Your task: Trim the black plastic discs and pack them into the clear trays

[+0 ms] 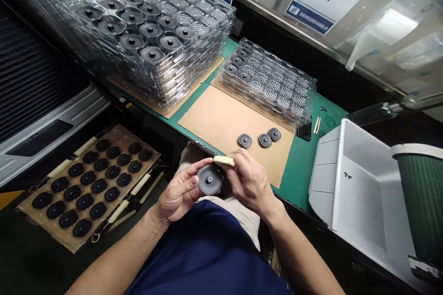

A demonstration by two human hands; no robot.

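Note:
My left hand (pixel 179 191) pinches a dark grey rounded rubber-like disc (pixel 210 180) by its left edge, with the small central stud facing up. Over the disc's upper right edge, my right hand (pixel 249 179) is closed around a cream-coloured, flat-ended handle-like piece (pixel 224 161); the rest of that piece is hidden by the fingers. Three similar loose discs lie on the brown cardboard sheet (pixel 204 115) beyond my hands: one disc (pixel 245 140) alone, and a front disc (pixel 265 140) touching a rear disc (pixel 274 134).
A tall stack of clear trays (pixel 194 62) stands back left, its top partly filled with discs. Behind the cardboard is a lower tray stack (pixel 273 78). A metal plate (pixel 117 136) with several black discs lies lower left. On the right are a phone (pixel 304 132) and a grey bin (pixel 360 189).

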